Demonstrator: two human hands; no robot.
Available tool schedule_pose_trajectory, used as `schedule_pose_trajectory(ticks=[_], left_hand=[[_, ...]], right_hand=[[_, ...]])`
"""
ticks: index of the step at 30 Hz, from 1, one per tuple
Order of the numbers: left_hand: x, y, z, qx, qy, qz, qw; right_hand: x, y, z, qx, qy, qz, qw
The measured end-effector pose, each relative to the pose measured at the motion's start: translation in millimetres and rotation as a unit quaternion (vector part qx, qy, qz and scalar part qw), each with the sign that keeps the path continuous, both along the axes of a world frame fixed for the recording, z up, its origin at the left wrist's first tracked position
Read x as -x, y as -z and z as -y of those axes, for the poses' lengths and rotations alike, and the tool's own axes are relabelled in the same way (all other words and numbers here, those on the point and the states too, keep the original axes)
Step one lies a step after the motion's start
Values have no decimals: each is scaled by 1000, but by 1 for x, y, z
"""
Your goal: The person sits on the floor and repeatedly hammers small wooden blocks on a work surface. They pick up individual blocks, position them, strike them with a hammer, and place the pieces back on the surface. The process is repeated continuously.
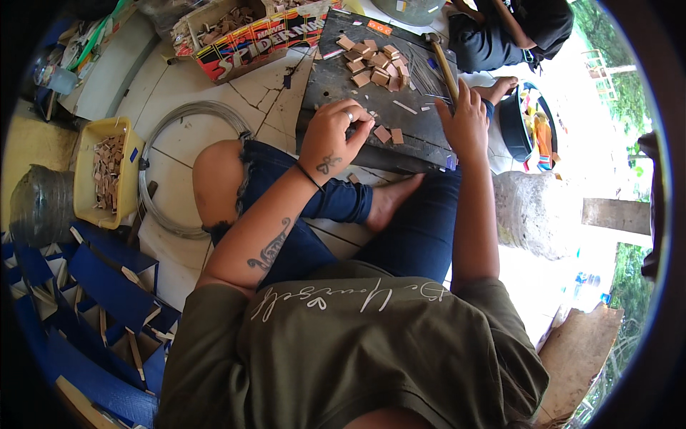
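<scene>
My left hand [334, 136] is above the near left part of a dark work block [325, 79], thumb and fingertips pinched together. Whatever is in that pinch is too small to make out. Two small wooden pieces [383, 134] lie just beside it on the block. Farther back is a heap of similar brown wooden pieces [375, 66]. A hammer [446, 68] rests along the block's right side, its head pointing away from me. Over the end of its handle is my right hand [468, 125], fingers stretched and apart.
Thin wires [426, 75] lie beside the heap. A printed cardboard box [261, 43] and a yellow bin [80, 171] hold wooden pieces. Coiled wire [153, 136] sits on the tiles, near blue box-like pieces [107, 264]. At right stands a black tub [509, 132]; another person [493, 36] sits opposite.
</scene>
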State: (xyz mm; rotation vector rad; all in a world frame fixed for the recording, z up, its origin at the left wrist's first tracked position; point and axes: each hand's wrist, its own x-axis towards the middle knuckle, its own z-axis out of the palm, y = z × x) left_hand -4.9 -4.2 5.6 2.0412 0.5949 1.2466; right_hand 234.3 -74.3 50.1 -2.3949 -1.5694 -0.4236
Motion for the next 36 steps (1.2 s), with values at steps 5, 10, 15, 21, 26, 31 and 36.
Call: schedule_pose_trajectory(ticks=[5,10,15,21,26,31,36], left_hand=[[-1,0,0,-5,1,7,1000],[-1,0,0,-34,-6,3,999],[0,0,1,-12,4,-4,1000],[-3,3,1,-35,-8,20,999],[-1,3,2,-30,-3,22,999],[-1,3,1,-45,-5,13,999],[-1,5,1,-55,-7,20,998]], right_hand=[[-62,35,-7,67,-5,-72,995],[-37,15,20,-61,-71,-257,962],[45,-41,104,-9,-60,-522,851],[94,-73,145,14,-146,-335,931],[99,-72,145,-36,-206,-254,944],[100,-68,151,33,-177,-286,941],[103,-60,151,-3,-197,-287,937]])
